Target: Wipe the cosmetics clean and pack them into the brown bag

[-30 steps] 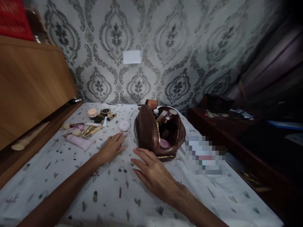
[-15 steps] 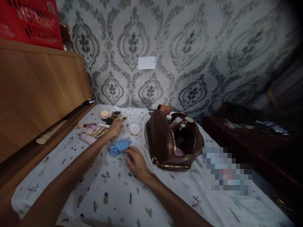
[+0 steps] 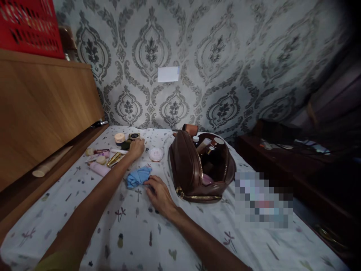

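My left hand [image 3: 137, 148] reaches among the cosmetics, fingers curled over a dark green item [image 3: 126, 144] lying on the sheet. What its fingertips grip is hidden. Behind it are a squarish compact [image 3: 134, 136] and a jar with a peach lid [image 3: 119, 138]. Beside my left forearm lie a gold tube [image 3: 113, 159] and a pink bottle [image 3: 98, 169]. My right hand [image 3: 160, 195] rests lower on the bed, its bent fingers on the edge of a crumpled blue cloth [image 3: 138, 177]. A round pale pink compact [image 3: 156, 154] lies between the cloth and the bag.
An open brown cosmetic bag [image 3: 184, 163] with bottles inside stands at right, a brown leather-like piece [image 3: 190, 130] behind it. A blurred-out item [image 3: 263, 201] lies farther right. A wooden cabinet [image 3: 47, 109] with a red basket [image 3: 31, 28] borders the left; patterned wallpaper closes the back.
The view has shifted slightly right. The gold end that showed past my left fingers is no longer visible, and those fingers look more curled. My right hand stays by the cloth.
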The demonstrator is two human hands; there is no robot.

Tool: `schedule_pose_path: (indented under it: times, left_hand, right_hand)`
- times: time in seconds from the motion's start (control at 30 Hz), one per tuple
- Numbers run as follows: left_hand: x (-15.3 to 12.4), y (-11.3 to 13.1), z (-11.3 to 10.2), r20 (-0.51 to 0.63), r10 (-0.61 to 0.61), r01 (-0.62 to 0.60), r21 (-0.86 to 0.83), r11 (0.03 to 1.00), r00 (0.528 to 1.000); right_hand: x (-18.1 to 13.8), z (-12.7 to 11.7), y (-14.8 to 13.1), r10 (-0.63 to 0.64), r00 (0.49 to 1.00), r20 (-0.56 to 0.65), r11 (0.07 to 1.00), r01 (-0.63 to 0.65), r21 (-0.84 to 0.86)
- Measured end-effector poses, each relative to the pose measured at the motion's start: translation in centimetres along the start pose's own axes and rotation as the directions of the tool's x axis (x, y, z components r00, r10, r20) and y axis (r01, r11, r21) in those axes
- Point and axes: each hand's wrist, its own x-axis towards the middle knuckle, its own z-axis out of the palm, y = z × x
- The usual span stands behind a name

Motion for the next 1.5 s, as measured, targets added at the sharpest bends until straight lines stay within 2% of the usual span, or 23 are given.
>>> schedule_pose_path:
  times: [0.2,0.4,0.57,0.8,1.1,1.27,1.5]
  left_hand:
    - [-1.3,0.6,0.2,-0.013,0.002,-0.002,-0.047,0.999,1.000]
    - [-3.5,-1.1,0.0,0.005,0.006,-0.005,-0.137,0.991,1.000]
    - [-5.7,-2.2,-0.2,0.023,0.046,-0.041,-0.189,0.981,0.999]
    - [-6.5,-0.8,-0.2,-0.010,0.068,-0.068,-0.170,0.983,0.998]
    - [-8.6,0.1,-2.0,-0.056,0.161,-0.168,-0.184,0.968,0.985]
    - [-8.9,-0.3,-1.4,0.004,0.171,-0.166,-0.233,0.958,0.985]
    - [-10.1,-0.7,-1.8,-0.021,0.271,-0.259,-0.382,0.887,0.962]
  right_hand:
    - [0.0,-0.7,-0.4,0.008,0.999,-0.045,0.999,-0.006,0.044]
    - [0.3,-1.4,-0.4,0.088,0.989,-0.115,0.986,-0.069,0.154]
    - [0.5,-1.4,0.0,0.112,0.986,-0.127,0.980,-0.088,0.179]
    - [0.7,-1.3,0.2,0.118,0.983,-0.142,0.981,-0.093,0.171]
    - [0.8,-1.2,1.2,0.225,0.957,-0.182,0.942,-0.166,0.291]
    - [0.9,-0.9,1.7,0.245,0.952,-0.186,0.927,-0.174,0.334]
    - [0.9,-0.9,1.9,0.281,0.941,-0.190,0.917,-0.205,0.342]
